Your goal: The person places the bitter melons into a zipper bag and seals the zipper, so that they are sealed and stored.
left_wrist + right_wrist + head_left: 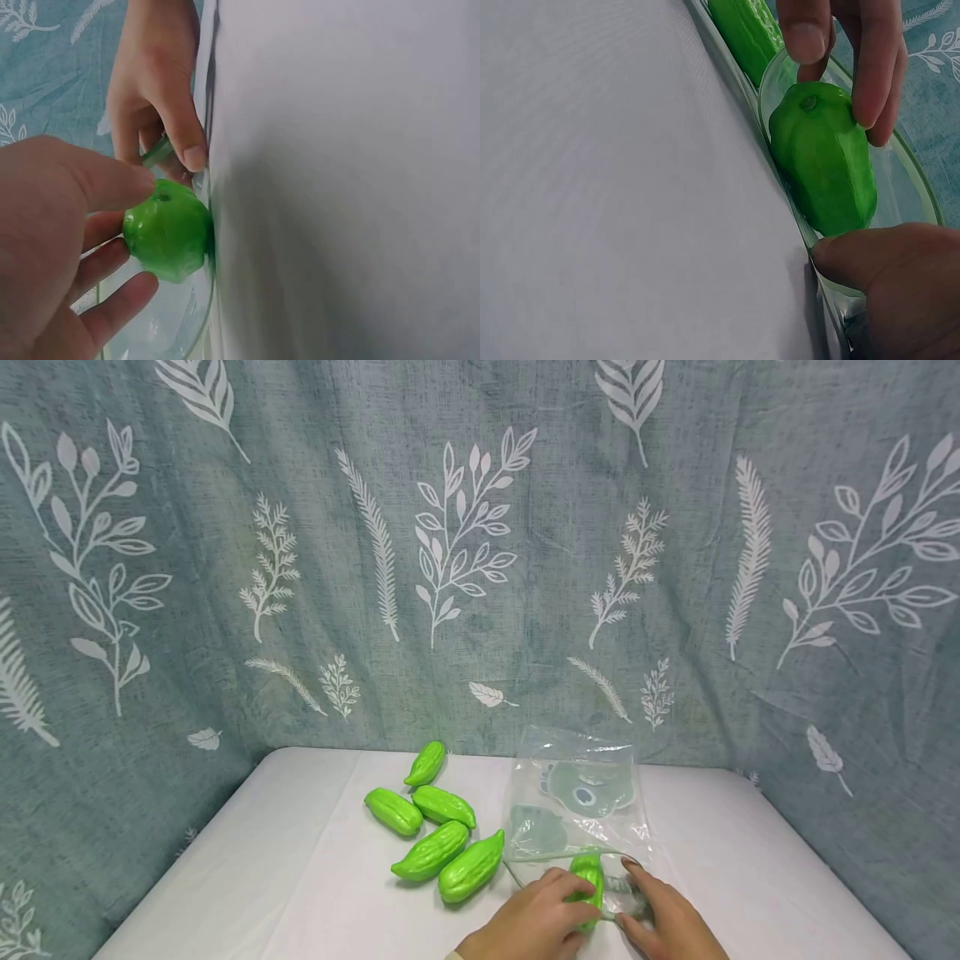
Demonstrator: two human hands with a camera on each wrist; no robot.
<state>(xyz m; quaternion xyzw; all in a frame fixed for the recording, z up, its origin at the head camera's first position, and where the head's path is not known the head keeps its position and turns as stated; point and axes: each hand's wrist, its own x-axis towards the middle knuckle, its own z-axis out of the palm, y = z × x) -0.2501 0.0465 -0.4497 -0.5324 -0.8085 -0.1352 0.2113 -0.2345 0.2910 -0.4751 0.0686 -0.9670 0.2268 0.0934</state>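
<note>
A clear plastic zip bag with a green rim and a printed pattern lies on the table, its mouth spread toward me. Inside the mouth rests a glossy green bitter melon, stem end facing out. My left hand is at this melon, its loosely spread fingers touching the side. In the right wrist view, the left thumb sits just off the melon. My right hand holds the bag's rim at its right side, thumb low and forefinger high. Part of the melon is hidden behind the left fingers.
Several more bitter melons lie in a loose group left of the bag. A white cloth covers the table. A grey-green curtain with white leaf prints hangs behind and along both sides.
</note>
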